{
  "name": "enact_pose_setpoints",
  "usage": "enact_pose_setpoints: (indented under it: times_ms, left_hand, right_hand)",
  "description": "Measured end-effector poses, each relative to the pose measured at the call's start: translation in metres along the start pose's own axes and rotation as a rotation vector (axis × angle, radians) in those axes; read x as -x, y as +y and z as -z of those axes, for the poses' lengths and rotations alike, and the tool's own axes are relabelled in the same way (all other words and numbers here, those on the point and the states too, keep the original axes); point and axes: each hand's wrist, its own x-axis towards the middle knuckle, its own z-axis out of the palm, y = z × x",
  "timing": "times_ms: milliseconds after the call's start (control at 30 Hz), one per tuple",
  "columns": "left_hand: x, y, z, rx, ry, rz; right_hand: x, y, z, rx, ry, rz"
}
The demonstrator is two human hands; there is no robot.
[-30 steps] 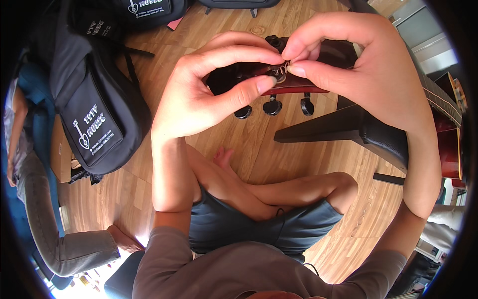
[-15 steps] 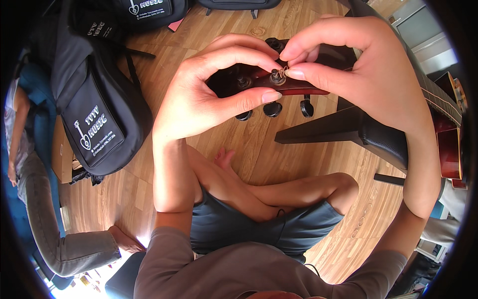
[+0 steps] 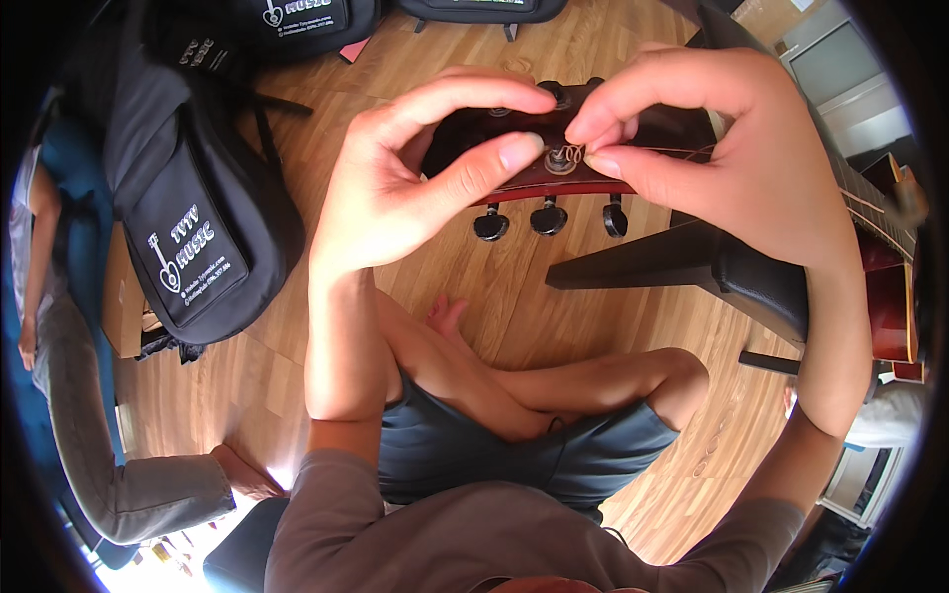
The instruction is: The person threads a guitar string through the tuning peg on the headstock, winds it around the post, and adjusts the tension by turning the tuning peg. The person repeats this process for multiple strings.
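Note:
A dark red guitar headstock (image 3: 539, 188) lies across the upper middle, with black tuning pegs (image 3: 549, 219) along its near edge. A loosely coiled guitar string (image 3: 571, 154) sits around a metal tuning post (image 3: 558, 165) on its face. My right hand (image 3: 736, 148) pinches the string just right of the post, between thumb and index finger. My left hand (image 3: 390, 188) is over the headstock's left end. Its thumb and index finger are apart beside the post, with nothing between them. The guitar's neck and body are hidden.
Black guitar bags (image 3: 203, 217) stand at the left and back. A black padded support (image 3: 692, 262) is right of the headstock. Another guitar (image 3: 890, 296) leans at the far right. Someone in grey trousers (image 3: 74, 395) sits at the far left. My crossed legs (image 3: 593, 390) are below.
My left thumb and index finger have moved away from the post and spread apart. The right hand has shifted slightly right, still pinching the string. More of the coil and near headstock edge shows.

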Motion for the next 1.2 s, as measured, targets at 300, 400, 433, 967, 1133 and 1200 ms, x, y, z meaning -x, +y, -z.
enact_pose_setpoints:
  times_ms: [300, 400, 433, 967, 1133, 1200]
  left_hand:
    - [0.015, 0.040, -0.005, -0.226, 0.348, -0.112]
    - [0.021, 0.059, -0.010, -0.312, 0.117, -0.071]
    - [0.023, 0.060, -0.014, -0.311, 0.084, -0.049]
    - [0.045, 0.083, -0.051, -0.835, -0.304, 0.570]
    - [0.056, 0.064, -0.072, -0.309, 0.001, 0.787]
    - [0.057, 0.059, -0.089, -0.055, 0.134, 0.793]
  right_hand:
    - [-0.006, 0.004, -0.001, 0.023, -0.030, 0.165]
    - [-0.006, 0.001, 0.005, 0.081, -0.079, 0.209]
    - [-0.006, 0.000, 0.006, 0.095, -0.106, 0.224]
    - [-0.003, 0.003, 0.012, -0.279, 0.271, 0.072]
    - [-0.004, 0.005, 0.010, -0.357, 0.188, 0.126]
    - [-0.005, 0.003, 0.012, -0.377, 0.143, 0.125]
